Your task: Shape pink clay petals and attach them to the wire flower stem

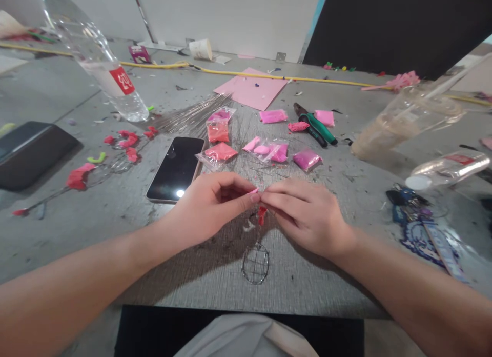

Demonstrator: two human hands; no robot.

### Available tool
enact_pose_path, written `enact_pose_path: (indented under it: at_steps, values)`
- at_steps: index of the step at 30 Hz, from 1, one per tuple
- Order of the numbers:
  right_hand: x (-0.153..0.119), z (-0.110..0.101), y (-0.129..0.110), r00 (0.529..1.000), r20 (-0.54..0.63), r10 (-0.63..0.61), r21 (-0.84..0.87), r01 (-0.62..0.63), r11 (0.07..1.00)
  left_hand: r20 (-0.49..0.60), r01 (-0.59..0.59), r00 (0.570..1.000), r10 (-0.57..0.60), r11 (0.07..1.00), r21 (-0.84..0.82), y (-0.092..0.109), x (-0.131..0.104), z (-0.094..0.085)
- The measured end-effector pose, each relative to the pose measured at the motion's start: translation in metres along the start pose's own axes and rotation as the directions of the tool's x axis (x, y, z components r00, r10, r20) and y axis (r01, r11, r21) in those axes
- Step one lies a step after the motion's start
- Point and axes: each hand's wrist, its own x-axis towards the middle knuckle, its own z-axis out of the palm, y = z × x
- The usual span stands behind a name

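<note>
My left hand (217, 200) is closed in a pinch over the near middle of the table, with a small piece of pink clay (253, 191) at its fingertips. Pressed against the same piece are the bent fingers of my right hand (307, 211), which partly hide it. Just below the fingertips shows a bit of red clay (262, 215); whether it touches a finger I cannot tell. Nearer me lies a round wire frame (255, 264) with crossed wires inside. Beyond my hands are several small bags of pink and coral clay (221, 152).
A phone (175, 170) lies by my left wrist. Green-handled pliers (317, 126) and thin wires (188, 115) lie farther back. Left stand a tilted-looking water bottle (111, 80) and red clay pieces on wire (79, 176). Right are a drink cup (384, 126), a lying bottle (449, 170) and keys (411, 198).
</note>
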Motion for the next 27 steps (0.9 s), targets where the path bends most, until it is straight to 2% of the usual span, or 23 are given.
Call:
enact_pose_path:
  at_steps: [3, 6, 8, 11, 14, 19, 22, 27]
  values:
    - [0.002, -0.001, -0.001, 0.996, -0.065, 0.057, 0.017, -0.056, 0.998, -0.032, -0.029, 0.999, 0.030, 0.999, 0.040, 0.001, 0.001, -0.003]
    - [0.004, 0.000, -0.002, 0.981, -0.124, 0.147, 0.014, -0.147, 0.989, -0.100, -0.113, 0.985, 0.140, 0.965, 0.236, -0.003, 0.006, -0.011]
    - [0.004, 0.000, -0.001, 0.976, -0.116, 0.185, 0.001, -0.186, 0.983, -0.093, -0.208, 0.957, 0.275, 0.874, 0.438, -0.011, 0.011, -0.018]
    - [0.004, 0.001, 0.002, 0.973, -0.075, 0.218, 0.009, -0.218, 0.976, 0.057, -0.350, 0.902, 0.427, 0.648, 0.676, -0.024, 0.019, -0.027]
    - [0.004, 0.003, 0.005, 0.964, -0.051, 0.262, 0.015, -0.262, 0.965, 0.137, -0.381, 0.890, 0.434, 0.547, 0.745, -0.032, 0.025, -0.031]
    - [0.006, 0.003, 0.007, 0.953, -0.021, 0.303, 0.010, -0.302, 0.953, 0.206, -0.421, 0.877, 0.433, 0.490, 0.763, -0.033, 0.025, -0.029]
    - [0.006, 0.001, 0.006, 0.972, 0.005, 0.236, 0.043, -0.236, 0.971, 0.171, -0.426, 0.862, 0.478, 0.499, 0.754, -0.032, 0.024, -0.029]
    - [0.004, 0.004, 0.007, 0.984, 0.016, 0.178, 0.075, -0.179, 0.981, 0.135, -0.385, 0.884, 0.448, 0.531, 0.755, -0.035, 0.026, -0.031]
